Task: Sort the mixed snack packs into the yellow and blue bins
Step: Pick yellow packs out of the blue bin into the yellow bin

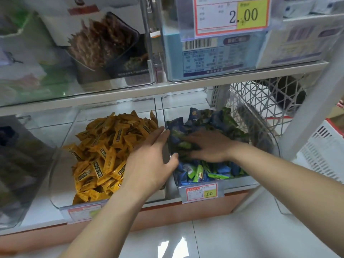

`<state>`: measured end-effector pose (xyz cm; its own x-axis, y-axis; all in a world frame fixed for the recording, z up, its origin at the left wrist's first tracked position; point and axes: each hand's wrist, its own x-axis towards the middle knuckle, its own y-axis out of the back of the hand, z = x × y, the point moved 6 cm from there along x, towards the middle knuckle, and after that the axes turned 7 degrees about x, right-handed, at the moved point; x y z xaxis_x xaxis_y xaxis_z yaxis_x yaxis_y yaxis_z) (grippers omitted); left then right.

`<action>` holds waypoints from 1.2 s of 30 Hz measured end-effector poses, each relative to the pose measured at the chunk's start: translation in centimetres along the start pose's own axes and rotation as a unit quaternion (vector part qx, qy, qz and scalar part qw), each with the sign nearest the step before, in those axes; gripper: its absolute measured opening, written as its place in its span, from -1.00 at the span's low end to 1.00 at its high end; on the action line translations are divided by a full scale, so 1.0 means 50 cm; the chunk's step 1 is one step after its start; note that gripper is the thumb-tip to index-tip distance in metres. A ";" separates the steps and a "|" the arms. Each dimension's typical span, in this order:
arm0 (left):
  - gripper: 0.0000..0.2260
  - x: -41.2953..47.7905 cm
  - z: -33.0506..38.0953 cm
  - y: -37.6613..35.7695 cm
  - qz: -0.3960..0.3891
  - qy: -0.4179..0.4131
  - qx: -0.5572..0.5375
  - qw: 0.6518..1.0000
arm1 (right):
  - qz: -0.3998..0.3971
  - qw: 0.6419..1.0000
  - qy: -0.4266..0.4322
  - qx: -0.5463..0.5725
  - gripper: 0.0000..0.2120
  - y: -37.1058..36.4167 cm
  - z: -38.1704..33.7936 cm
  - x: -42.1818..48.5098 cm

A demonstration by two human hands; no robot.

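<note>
On shelf (41, 213), yellow bin (61, 183) left, blue bin (182, 105) right, side by side. Mixed packs (210, 170) in blue bin, blue with green. Flat upon them, fingers spread, right hand (208, 148); loose-fingered astride the dividing walls, left hand (149, 164) — nearer yellow bin.

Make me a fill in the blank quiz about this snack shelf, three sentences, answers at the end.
The right hand lies on a pile of blue and ____ packs.
The bin to the left of that pile holds ____ packs.
The large price tag on the shelf above reads ____.
Missing words: green; yellow; 2.00
</note>
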<state>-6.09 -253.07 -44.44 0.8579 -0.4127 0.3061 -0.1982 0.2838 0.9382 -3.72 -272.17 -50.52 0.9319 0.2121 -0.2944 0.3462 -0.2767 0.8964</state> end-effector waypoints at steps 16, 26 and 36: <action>-0.49 -0.015 -0.115 0.040 -0.037 0.028 0.112 0.993 | 0.035 0.992 -0.114 0.044 -0.19 -0.007 0.030 -0.068; -0.50 0.000 -0.035 0.055 0.010 0.035 -0.018 0.999 | 0.148 0.975 -0.149 0.071 -0.81 0.077 0.097 0.030; -0.55 0.008 -0.027 0.005 -0.014 0.027 -0.042 0.999 | 0.100 0.969 -0.172 0.149 -0.69 0.074 0.163 0.053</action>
<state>-5.15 -252.03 -44.29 0.8872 -0.3750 0.2688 -0.1353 0.3455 0.9286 0.94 -280.27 -50.69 0.9465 -0.1848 -0.2645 0.1240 -0.5485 0.8269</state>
